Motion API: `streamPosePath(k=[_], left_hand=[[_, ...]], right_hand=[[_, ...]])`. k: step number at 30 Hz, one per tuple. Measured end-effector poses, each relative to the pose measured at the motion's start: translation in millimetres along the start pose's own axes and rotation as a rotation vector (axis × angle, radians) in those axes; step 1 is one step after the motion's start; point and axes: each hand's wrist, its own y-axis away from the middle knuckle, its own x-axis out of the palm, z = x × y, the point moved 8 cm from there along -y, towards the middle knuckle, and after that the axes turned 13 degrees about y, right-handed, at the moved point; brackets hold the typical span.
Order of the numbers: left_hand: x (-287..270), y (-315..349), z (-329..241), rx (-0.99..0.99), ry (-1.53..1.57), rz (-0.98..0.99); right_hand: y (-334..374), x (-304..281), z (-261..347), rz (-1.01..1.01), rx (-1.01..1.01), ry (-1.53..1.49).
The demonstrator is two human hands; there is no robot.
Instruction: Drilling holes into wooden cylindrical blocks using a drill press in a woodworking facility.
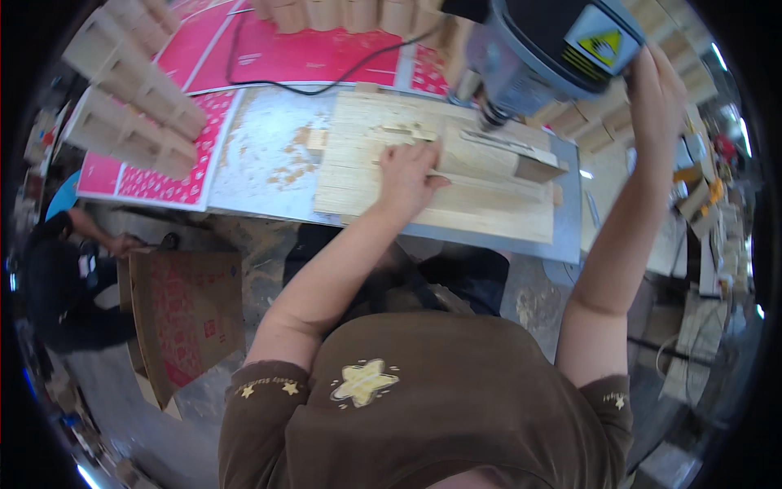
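Note:
My left hand [410,175] presses flat on a pale wooden board [366,175] that lies on a grey metal table [261,155]. Its fingers rest against a narrow wooden strip [497,143] on the board. Raised at the upper right, my right hand [656,85] grips the side of a grey drilling machine head [542,49]. The machine's bit [491,122] points down at the board just right of my left hand. A small wooden block [538,169] sits on the board further right.
Sawdust and chips lie on the table left of the board. Red printed cardboard sheets [285,53] and a black cable [342,77] lie behind. Stacked wooden pieces [130,90] stand at the upper left. A person in black [57,277] crouches by a cardboard box [187,318] at left.

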Motion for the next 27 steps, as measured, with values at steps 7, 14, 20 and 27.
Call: streamPosePath(k=[7,14,20,27], left_hand=[[12.7,-0.2,-8.2,0.045,0.055,-0.049],[5.5,4.0,-2.9,0.039,0.071,-0.054],[10.4,7.7,-2.3,0.028,0.070,-0.071],[17.3,-1.9,-6.2,-0.042,0.192,-0.033]], right_hand=[[135.6,5.6,-33.9,0.066,0.145,-0.299],[176.5,61.4,-21.3,-0.171,-0.021,-0.454],[132.2,31.5,-88.1,0.014,0.118,-0.233],[-44.4,68.4,-126.4,0.043,-0.127,-0.017]])
